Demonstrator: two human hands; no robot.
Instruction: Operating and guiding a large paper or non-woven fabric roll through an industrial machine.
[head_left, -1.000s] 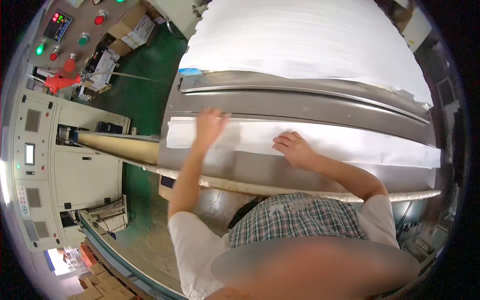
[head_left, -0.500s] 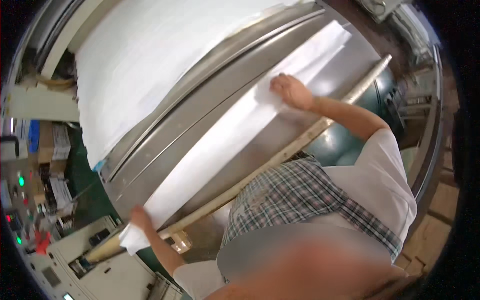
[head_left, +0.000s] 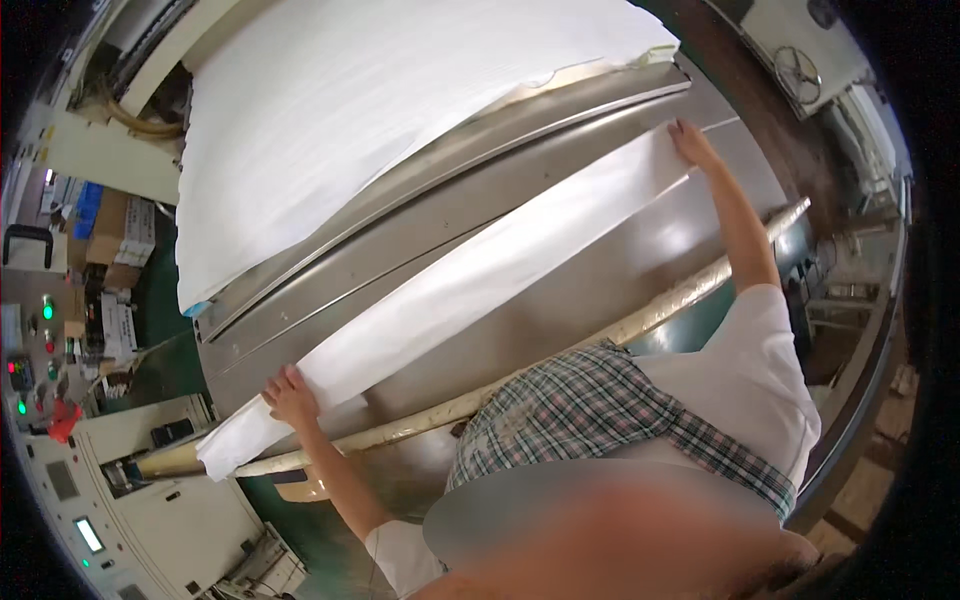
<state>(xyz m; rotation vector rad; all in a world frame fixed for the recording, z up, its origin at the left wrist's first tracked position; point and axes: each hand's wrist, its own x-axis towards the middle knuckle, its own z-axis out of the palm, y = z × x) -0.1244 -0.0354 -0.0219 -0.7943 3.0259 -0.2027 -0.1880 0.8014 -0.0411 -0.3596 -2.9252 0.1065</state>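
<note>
A long, folded white sheet [head_left: 480, 265] lies slantwise across the metal table [head_left: 560, 300], from near left to far right. Its left end hangs over the table's edge. My left hand [head_left: 292, 397] rests on the sheet near that end, fingers apart. At the far right end, my right hand [head_left: 695, 145] has its fingers closed at the sheet's upper corner; the thumb is hard to make out. Both arms are stretched wide.
A broad white sheet stack [head_left: 380, 110] covers the surface beyond the metal rail [head_left: 450, 165]. A long wrapped roll [head_left: 660, 305] runs along the table's near edge, close to my apron. A control panel [head_left: 40, 350] with lit buttons and a cabinet [head_left: 170, 520] stand at left.
My right hand has slid from the middle of the folded sheet to its far right end. The sheet now lies flatter, and my left hand rests higher on its left part.
</note>
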